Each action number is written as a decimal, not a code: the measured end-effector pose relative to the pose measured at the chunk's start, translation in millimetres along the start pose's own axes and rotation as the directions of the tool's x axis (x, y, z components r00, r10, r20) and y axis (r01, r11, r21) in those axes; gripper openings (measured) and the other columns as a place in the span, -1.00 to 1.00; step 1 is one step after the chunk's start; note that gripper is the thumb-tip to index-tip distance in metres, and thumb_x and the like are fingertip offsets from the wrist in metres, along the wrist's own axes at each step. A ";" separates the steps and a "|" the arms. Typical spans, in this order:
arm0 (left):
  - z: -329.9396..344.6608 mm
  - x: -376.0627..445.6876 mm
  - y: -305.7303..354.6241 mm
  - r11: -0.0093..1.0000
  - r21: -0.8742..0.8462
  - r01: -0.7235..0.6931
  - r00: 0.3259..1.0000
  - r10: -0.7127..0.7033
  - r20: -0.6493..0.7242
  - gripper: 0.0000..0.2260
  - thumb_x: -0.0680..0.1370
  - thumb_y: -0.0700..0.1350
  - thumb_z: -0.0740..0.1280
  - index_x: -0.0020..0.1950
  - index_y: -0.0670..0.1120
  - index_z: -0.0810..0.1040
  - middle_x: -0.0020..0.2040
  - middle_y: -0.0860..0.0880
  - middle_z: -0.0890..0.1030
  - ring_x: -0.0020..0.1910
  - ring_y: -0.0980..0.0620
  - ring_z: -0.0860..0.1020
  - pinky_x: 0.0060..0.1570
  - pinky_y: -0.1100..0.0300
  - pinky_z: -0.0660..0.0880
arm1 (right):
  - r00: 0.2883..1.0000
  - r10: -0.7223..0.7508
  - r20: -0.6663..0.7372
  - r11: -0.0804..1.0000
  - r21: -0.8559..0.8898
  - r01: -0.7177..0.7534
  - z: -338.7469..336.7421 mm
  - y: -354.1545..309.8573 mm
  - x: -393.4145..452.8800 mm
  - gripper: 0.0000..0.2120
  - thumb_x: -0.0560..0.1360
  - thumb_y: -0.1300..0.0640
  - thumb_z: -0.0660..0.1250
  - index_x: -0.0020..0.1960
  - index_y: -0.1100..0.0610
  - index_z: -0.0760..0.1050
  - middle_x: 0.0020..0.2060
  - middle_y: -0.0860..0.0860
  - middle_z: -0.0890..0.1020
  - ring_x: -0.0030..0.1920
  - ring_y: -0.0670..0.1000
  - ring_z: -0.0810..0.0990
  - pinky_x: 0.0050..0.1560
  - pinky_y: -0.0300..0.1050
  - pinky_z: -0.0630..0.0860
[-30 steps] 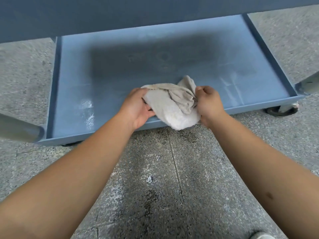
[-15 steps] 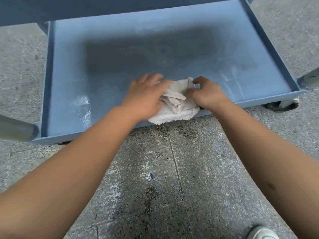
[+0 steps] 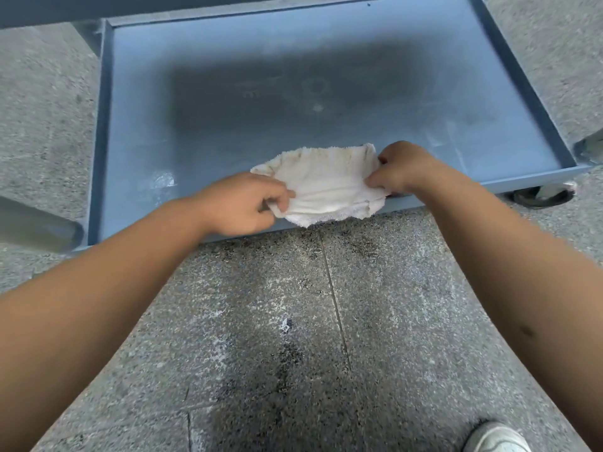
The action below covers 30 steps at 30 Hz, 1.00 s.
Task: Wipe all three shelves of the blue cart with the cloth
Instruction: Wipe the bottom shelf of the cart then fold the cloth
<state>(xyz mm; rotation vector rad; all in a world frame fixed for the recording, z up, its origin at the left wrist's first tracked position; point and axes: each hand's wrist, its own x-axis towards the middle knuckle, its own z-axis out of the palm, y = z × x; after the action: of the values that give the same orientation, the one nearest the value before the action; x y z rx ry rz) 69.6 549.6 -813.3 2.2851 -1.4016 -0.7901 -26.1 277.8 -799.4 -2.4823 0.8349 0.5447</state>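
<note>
A speckled grey stone floor (image 3: 293, 321), crossed by a thin dark joint line, filled the lower view. On it stood the blue metal cart, of which the shallow, raised-rimmed bottom shelf (image 3: 137, 125) lay open to the camera, its flat base smudged with pale streaks and a dark shadow across the middle. A blue edge of a higher shelf (image 3: 49, 11) ran along the top left. A black caster wheel (image 3: 541, 195) showed under the shelf's near right corner. Both bare forearms reached forward from the bottom corners. Between the hands, the off-white terry cloth (image 3: 326, 187) was stretched out over the shelf's near rim, its lower edge hanging past the rim. The left hand (image 3: 241, 203) pinched the cloth's left edge with curled fingers; the right hand (image 3: 404, 168) gripped its right edge, fingers clenched on the fabric. A white shoe's toe (image 3: 496, 438) sat at the bottom right.
</note>
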 end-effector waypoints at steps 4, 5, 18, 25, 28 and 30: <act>-1.6 27.9 6.3 0.870 -0.451 0.198 0.889 -0.353 -0.292 -0.91 0.51 -0.08 0.36 -0.09 0.12 0.56 -0.11 0.11 0.68 -0.15 0.20 0.60 -0.14 0.29 0.42 | 0.994 0.091 -0.057 0.974 0.214 -0.077 0.1 -6.3 2.7 -0.68 0.37 -0.03 0.38 -0.41 0.15 0.39 -0.63 -0.01 0.42 -0.55 0.02 0.46 -0.58 -0.33 0.26; -1.9 38.3 5.3 0.868 -0.431 0.247 0.824 -0.422 -0.378 -0.95 0.53 -0.07 0.35 -0.05 0.08 0.57 -0.10 0.09 0.66 -0.16 0.17 0.58 -0.17 0.29 0.38 | 0.989 0.121 -0.080 0.945 0.313 -0.091 2.2 -7.4 4.9 -0.66 0.36 -0.04 0.41 -0.42 0.14 0.40 -0.64 -0.02 0.42 -0.56 0.01 0.44 -0.58 -0.34 0.27; -19.1 60.3 5.6 0.882 -0.225 0.414 0.877 -0.453 -0.160 -0.86 0.48 -0.09 0.41 -0.05 -0.01 0.47 -0.19 0.03 0.49 -0.15 0.00 0.46 -0.39 0.28 0.31 | 0.992 -0.020 -0.123 0.640 0.761 0.107 18.3 -6.0 2.2 -0.83 0.45 0.28 0.35 0.03 0.31 0.54 -0.12 0.13 0.62 -0.10 0.08 0.61 -0.12 0.11 0.58; -46.6 27.3 33.4 0.908 -0.280 0.311 0.920 -0.361 -0.151 -0.72 0.46 -0.25 0.39 0.12 -0.04 0.47 -0.03 0.02 0.52 -0.10 0.04 0.47 -0.29 0.20 0.29 | 0.973 -0.156 -0.171 0.388 0.895 0.219 3.2 4.3 -37.2 -0.76 0.51 0.41 0.29 0.04 0.10 0.45 -0.04 0.12 0.61 -0.02 0.12 0.62 0.01 0.15 0.57; -54.3 13.9 60.1 0.964 -0.088 0.250 0.962 -0.258 -0.092 -0.83 0.44 -0.27 0.41 0.01 -0.14 0.56 -0.13 -0.08 0.59 -0.17 -0.03 0.50 -0.33 0.16 0.28 | 0.960 -0.230 -0.161 0.442 0.861 0.250 -15.5 13.1 -71.9 -0.76 0.48 0.42 0.30 -0.05 0.09 0.44 -0.18 0.03 0.61 -0.18 -0.01 0.63 -0.19 -0.06 0.59; -59.5 3.0 78.2 0.972 -0.125 0.197 0.969 -0.212 -0.129 -0.93 0.46 -0.25 0.40 -0.10 -0.11 0.58 -0.25 -0.04 0.58 -0.27 -0.01 0.48 -0.35 0.20 0.34 | 0.952 -0.272 -0.141 0.406 0.880 0.246 -26.9 21.9 -95.9 -0.77 0.47 0.41 0.31 -0.04 0.09 0.45 -0.25 -0.05 0.65 -0.23 -0.06 0.65 -0.27 -0.17 0.57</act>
<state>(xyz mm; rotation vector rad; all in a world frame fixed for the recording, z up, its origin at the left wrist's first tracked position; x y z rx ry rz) 52.8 511.8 -724.2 2.3728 -1.0454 -0.7299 -105.0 291.6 -736.2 -1.5159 0.4810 -0.0382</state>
